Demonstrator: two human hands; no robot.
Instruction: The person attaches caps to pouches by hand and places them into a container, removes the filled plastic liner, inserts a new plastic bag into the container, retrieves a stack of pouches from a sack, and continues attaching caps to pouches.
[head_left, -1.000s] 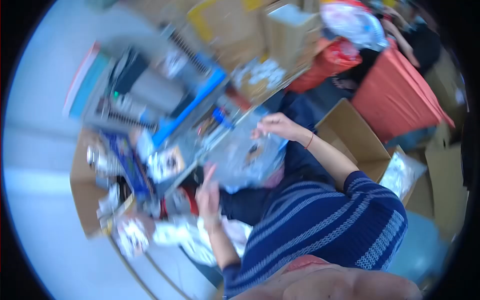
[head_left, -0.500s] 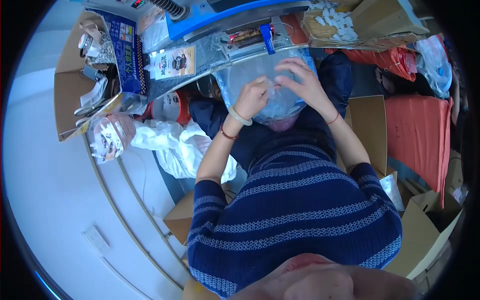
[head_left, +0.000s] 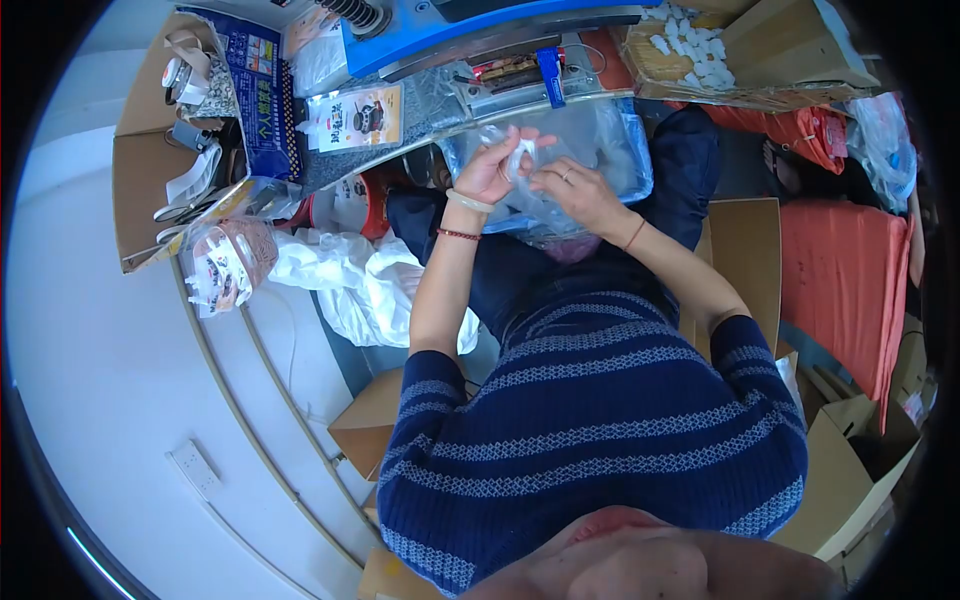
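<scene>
The blue tub [head_left: 647, 165] is sitting at the person's lap, below the counter edge, and is holding clear, crumpled plastic [head_left: 600, 130]. At upper right, the carton [head_left: 740, 92] is holding many small white pieces [head_left: 695, 50]. At left, the box [head_left: 140, 200] is holding a jar [head_left: 176, 78] and pale straps [head_left: 193, 178]. A red bucket [head_left: 375, 205] is standing under the counter [head_left: 345, 160], partly hidden.

Above the tub, the film [head_left: 521, 156] is hanging between the two hands. It is looking thin, see-through and wrinkled, bunching into a whiter fold near the left fingers. The left hand [head_left: 485, 175] is pinching it between thumb and fingers, palm partly turned up. The right hand [head_left: 583, 195] is closing its fingertips on the film's right side, knuckles bending. The film's lower end is blending into the plastic beneath, so its full outline is staying unclear.
</scene>
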